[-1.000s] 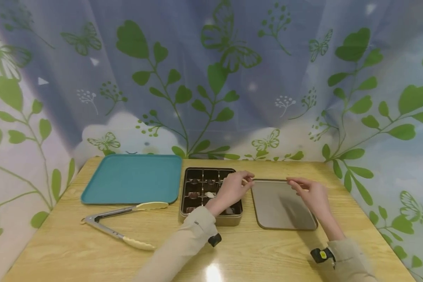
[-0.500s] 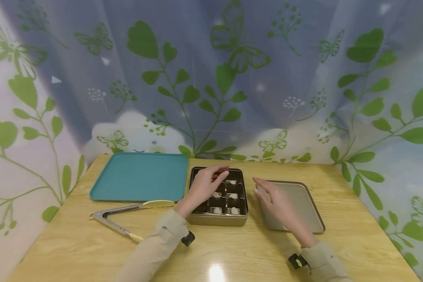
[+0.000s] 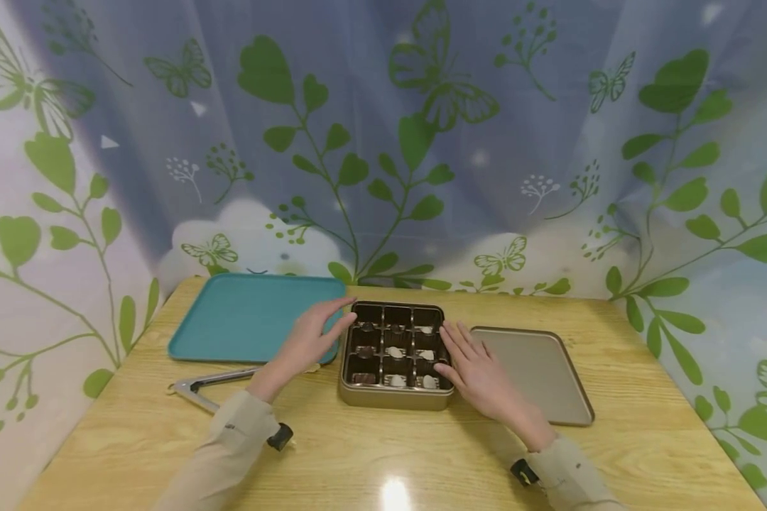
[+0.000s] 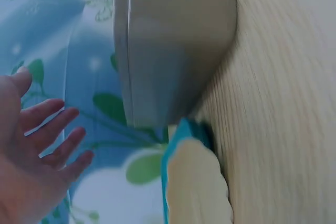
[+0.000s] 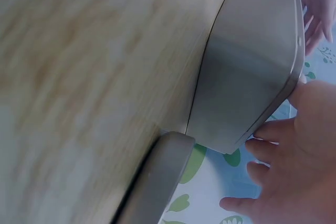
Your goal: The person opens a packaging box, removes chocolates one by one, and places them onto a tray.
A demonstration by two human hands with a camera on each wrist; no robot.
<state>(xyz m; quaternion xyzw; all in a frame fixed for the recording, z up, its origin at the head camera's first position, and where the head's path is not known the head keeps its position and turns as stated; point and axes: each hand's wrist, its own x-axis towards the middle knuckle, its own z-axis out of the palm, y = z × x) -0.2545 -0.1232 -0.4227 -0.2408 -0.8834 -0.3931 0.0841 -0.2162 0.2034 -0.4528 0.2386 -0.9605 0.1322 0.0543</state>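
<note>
A bronze metal box divided into several compartments stands mid-table, with small dark and whitish pieces in its cells. My left hand hovers at the box's left rim, thumb and fingers spread apart. In the left wrist view that left hand shows extended fingers and nothing in them. At the box's right rim lies my right hand, fingers straight. The right wrist view has the right hand with its fingertips right at the rim of the box.
A flat bronze lid lies to the right, partly behind the right hand. A teal tray is at the back left. Metal tongs with cream tips lie before it, partly covered by the left arm. A patterned curtain hangs behind the table.
My left hand has moved left from over the box to its left rim, uncovering the compartments. The right hand has come left from above the lid to the box's right rim.
</note>
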